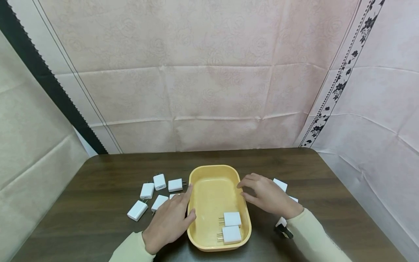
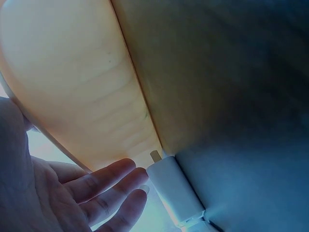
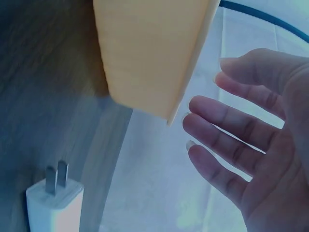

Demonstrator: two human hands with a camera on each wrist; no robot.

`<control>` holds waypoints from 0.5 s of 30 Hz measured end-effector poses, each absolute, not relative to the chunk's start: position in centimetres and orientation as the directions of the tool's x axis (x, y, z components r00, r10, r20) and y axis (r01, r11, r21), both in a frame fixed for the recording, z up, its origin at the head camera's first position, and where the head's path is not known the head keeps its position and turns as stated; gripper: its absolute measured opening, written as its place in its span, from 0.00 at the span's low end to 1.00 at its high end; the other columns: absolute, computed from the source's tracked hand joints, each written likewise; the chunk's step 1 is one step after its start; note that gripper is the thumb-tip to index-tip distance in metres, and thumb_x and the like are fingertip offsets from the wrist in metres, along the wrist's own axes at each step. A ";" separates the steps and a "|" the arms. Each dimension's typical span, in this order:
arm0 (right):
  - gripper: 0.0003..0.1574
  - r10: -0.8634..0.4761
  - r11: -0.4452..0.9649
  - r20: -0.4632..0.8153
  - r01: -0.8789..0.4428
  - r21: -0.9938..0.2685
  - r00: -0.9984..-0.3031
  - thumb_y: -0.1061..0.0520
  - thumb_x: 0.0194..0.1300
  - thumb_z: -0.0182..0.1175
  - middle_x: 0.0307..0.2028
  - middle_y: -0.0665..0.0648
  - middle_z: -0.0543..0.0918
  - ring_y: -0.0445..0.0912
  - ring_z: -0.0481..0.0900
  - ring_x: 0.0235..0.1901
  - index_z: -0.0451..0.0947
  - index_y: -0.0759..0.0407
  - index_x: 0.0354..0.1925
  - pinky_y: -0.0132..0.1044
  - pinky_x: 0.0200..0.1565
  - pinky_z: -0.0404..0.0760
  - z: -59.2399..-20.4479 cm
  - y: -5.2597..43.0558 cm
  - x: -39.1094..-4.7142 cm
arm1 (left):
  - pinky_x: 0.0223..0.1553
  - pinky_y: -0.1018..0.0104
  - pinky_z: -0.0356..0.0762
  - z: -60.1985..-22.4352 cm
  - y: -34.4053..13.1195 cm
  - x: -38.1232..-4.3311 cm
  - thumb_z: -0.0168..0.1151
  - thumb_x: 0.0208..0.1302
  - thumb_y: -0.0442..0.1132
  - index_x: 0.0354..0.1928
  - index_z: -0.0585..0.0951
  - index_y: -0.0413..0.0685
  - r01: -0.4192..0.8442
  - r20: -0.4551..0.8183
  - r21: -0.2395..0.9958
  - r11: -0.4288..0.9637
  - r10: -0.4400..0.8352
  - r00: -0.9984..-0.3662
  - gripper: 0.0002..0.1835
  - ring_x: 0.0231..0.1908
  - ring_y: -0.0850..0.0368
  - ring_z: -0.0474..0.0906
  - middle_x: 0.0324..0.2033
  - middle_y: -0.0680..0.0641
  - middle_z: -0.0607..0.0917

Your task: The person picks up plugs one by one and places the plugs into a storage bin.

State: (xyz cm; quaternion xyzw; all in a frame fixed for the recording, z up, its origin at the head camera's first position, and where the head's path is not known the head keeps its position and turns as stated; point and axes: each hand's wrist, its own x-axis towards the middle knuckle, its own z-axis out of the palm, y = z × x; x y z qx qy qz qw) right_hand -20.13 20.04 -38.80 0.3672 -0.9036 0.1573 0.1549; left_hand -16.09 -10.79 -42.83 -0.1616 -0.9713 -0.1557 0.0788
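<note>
Your tray [image 1: 212, 193] is smooth, softly glossy plastic, and the counter [image 1: 108, 189] under it shows wood grain with a low sheen. Your chargers [image 1: 137, 210] look like smooth plastic with metal prongs [image 3: 63, 174]; your sleeves [image 1: 314, 233] are matt cloth, the backdrop [image 1: 212, 91] creased, cloth-like sheeting.

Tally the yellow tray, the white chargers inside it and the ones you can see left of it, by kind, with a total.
Yellow tray: 1
White chargers inside: 2
White chargers left: 6, one mostly hidden
Total: 9
</note>
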 end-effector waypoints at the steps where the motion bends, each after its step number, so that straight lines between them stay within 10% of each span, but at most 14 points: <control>1: 0.09 -0.609 0.684 0.392 -0.707 -0.179 -0.689 0.56 0.66 0.67 0.41 0.47 0.85 0.42 0.83 0.42 0.85 0.53 0.45 0.39 0.44 0.83 -38.8 20.2 -20.3 | 0.55 0.50 0.76 -42.8 -10.8 -16.1 0.58 0.69 0.52 0.76 0.65 0.46 0.339 0.205 0.277 0.899 0.290 -0.935 0.37 0.51 0.51 0.82 0.54 0.44 0.85; 15: 0.13 -0.525 0.766 0.317 -0.601 -0.227 -0.790 0.56 0.64 0.68 0.44 0.46 0.87 0.42 0.84 0.46 0.84 0.49 0.48 0.44 0.49 0.83 -39.7 21.9 -21.5 | 0.56 0.50 0.77 -42.8 -10.8 -16.1 0.57 0.69 0.52 0.77 0.64 0.46 0.335 0.191 0.289 0.897 0.288 -0.938 0.37 0.54 0.50 0.82 0.57 0.44 0.84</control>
